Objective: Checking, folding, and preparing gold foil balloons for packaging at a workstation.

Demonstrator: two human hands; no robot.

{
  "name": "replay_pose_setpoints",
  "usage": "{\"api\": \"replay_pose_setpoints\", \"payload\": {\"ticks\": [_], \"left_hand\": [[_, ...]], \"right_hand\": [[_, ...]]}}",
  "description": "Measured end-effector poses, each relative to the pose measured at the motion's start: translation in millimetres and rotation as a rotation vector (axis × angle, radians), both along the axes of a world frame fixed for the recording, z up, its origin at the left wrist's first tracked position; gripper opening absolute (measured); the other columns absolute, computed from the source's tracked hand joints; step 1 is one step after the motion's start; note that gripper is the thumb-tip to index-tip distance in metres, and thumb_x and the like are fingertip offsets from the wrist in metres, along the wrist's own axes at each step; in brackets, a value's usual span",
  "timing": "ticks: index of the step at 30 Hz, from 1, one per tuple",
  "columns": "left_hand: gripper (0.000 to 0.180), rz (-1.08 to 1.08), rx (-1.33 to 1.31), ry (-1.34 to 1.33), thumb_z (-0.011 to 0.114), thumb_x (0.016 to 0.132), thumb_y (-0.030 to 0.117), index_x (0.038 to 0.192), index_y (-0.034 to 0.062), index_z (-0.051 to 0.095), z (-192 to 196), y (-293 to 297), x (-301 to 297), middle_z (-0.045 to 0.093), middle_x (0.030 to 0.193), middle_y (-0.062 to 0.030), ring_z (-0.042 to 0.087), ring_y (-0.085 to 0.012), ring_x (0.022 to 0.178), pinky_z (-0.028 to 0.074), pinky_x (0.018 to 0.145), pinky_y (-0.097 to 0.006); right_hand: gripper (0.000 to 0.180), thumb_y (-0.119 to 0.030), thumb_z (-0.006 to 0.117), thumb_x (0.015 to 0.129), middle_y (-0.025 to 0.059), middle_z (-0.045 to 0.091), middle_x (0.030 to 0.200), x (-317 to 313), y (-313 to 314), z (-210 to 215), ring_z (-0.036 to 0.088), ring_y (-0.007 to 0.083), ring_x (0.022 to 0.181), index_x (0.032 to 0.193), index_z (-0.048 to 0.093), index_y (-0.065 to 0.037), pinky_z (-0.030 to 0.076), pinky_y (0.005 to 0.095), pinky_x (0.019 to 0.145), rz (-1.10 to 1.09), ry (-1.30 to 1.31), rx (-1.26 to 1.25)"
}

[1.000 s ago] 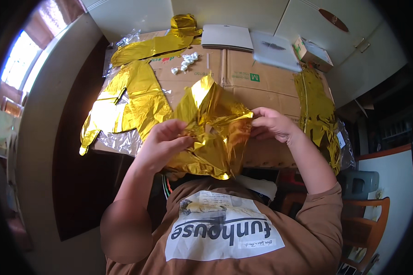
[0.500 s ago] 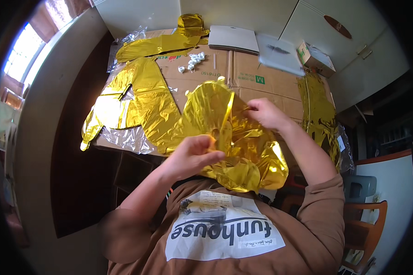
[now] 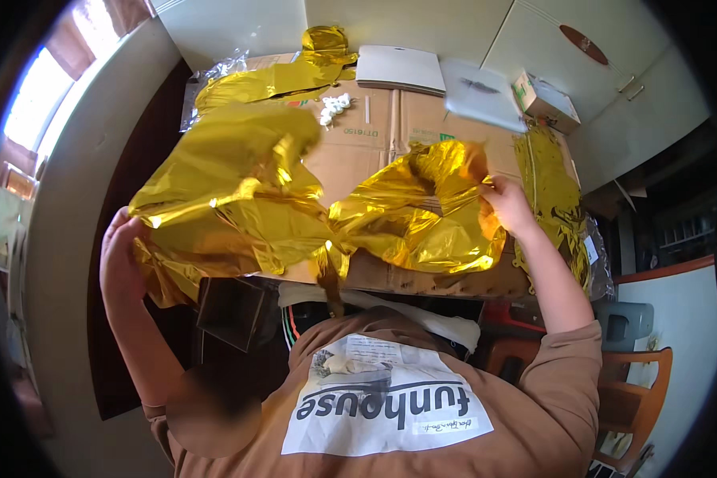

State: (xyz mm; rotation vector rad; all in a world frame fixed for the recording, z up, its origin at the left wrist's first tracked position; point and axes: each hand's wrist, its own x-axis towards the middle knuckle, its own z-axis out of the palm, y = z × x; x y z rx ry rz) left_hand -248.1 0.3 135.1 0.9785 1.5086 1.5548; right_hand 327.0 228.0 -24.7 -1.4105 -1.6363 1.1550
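A limp gold foil balloon (image 3: 255, 199) is stretched wide between my hands, creased and crumpled. Its left part hangs broad and partly blurred, while the right part (image 3: 422, 215) is bunched with a gap in it. The two parts meet in a narrow, gathered middle, where a short flap dangles over the table's near edge. My left hand (image 3: 123, 251) grips the outer left edge of the foil, beyond the cardboard. At the opposite end my right hand (image 3: 508, 205) pinches the foil's rim.
Cardboard (image 3: 366, 151) covers the table. At the back lie another flat gold foil piece (image 3: 271, 81), small white bits (image 3: 334, 110), white sheets (image 3: 400, 69) and a small box (image 3: 545, 102). Gold foil fringe (image 3: 551, 187) runs along the right edge. A wooden chair (image 3: 653, 406) stands right.
My hands have moved far apart, the left one outward to the left, the right one slightly right. The foil has spread from a bunch near my body and now lifts across the table.
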Motion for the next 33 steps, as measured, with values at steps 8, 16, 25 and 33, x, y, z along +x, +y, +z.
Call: {"api": "replay_pose_setpoints", "payload": {"ticks": [8, 16, 25, 33], "left_hand": [[0.016, 0.135, -0.058, -0.019, 0.057, 0.098, 0.012, 0.108, 0.0022, 0.064, -11.9, 7.1, -88.5, 0.066, 0.087, -0.0034, 0.064, -0.011, 0.075, 0.052, 0.069, -0.026], [0.017, 0.195, -0.263, 0.163, 0.062, 0.094, 0.014, 0.102, 0.0005, 0.067, -45.2, 56.6, -154.4, 0.067, 0.086, -0.0045, 0.066, -0.0148, 0.077, 0.054, 0.069, -0.03], [0.018, 0.152, -0.442, 0.895, 0.066, 0.088, 0.012, 0.1, 0.0006, 0.072, -99.2, 112.3, -222.4, 0.068, 0.08, -0.0046, 0.061, -0.0136, 0.073, 0.051, 0.069, -0.032], [0.06, 0.425, -0.595, 1.563, 0.074, 0.088, 0.031, 0.139, 0.0075, 0.052, -116.0, 108.1, -189.1, 0.063, 0.129, -0.0131, 0.064, -0.0291, 0.114, 0.05, 0.095, -0.043]], "right_hand": [[0.022, -0.018, 0.066, 0.098, -0.0039, 0.06, 0.072, 4.6, 21.9, 11.3, 0.048, 0.0051, 0.064, 0.083, 0.068, -0.001, 0.04, 0.0265, 0.06, -0.04, -0.012, -0.037], [0.021, -0.016, 0.066, 0.098, -0.002, 0.057, 0.071, 20.4, 75.4, 1.7, 0.046, 0.0063, 0.066, 0.085, 0.064, 0.0, 0.04, 0.0278, 0.061, -0.042, -0.352, 0.136], [0.023, -0.016, 0.065, 0.095, 0.0057, 0.055, 0.07, 31.7, 103.5, 12.3, 0.048, 0.0116, 0.067, 0.083, 0.057, 0.003, 0.042, 0.032, 0.063, -0.028, -0.584, 0.217], [0.025, -0.02, 0.066, 0.09, 0.0126, 0.057, 0.072, 80.4, 102.3, 16.7, 0.052, 0.0173, 0.068, 0.081, 0.059, 0.002, 0.044, 0.0363, 0.065, 0.064, -0.584, 0.317]]}}
